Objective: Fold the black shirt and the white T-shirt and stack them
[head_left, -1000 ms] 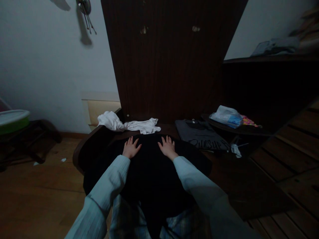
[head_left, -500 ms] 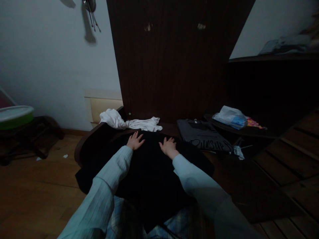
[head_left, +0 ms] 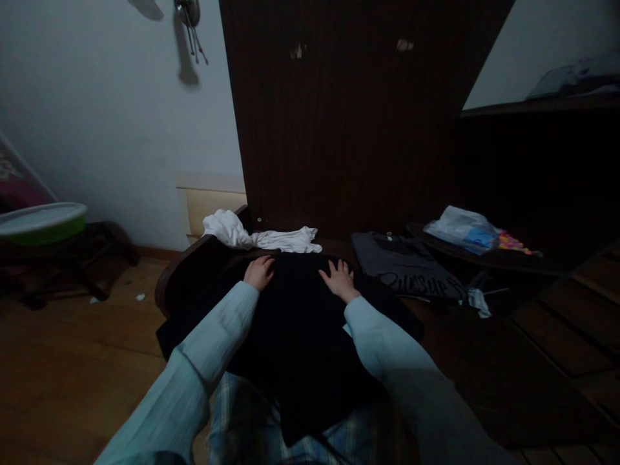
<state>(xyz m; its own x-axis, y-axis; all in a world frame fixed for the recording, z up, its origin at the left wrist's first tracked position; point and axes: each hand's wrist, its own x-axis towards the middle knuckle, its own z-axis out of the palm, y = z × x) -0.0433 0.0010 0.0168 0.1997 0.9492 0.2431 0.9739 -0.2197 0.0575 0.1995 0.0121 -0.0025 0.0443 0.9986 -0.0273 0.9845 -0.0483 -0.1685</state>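
Observation:
A black garment lies spread over a dark wooden surface and hangs down toward my lap. My left hand rests on its upper left part, palm down, the fingers closer together and slightly bent but not gripping. On the upper right part lies my right hand, its fingers spread over the cloth. Beyond the garment's far edge is a crumpled white cloth. A folded dark grey garment with black lettering lies to the right of my right hand.
A tall dark wooden panel rises behind. On the right shelf sits a clear plastic bag beside a pink and yellow item. A curved armrest borders the left. Further left, a green basin stands on a dark stool.
The view has shifted slightly, so the scene sits further right. My left fingers have drawn closer together and bent a little; my right hand stays spread, moved slightly up on the garment.

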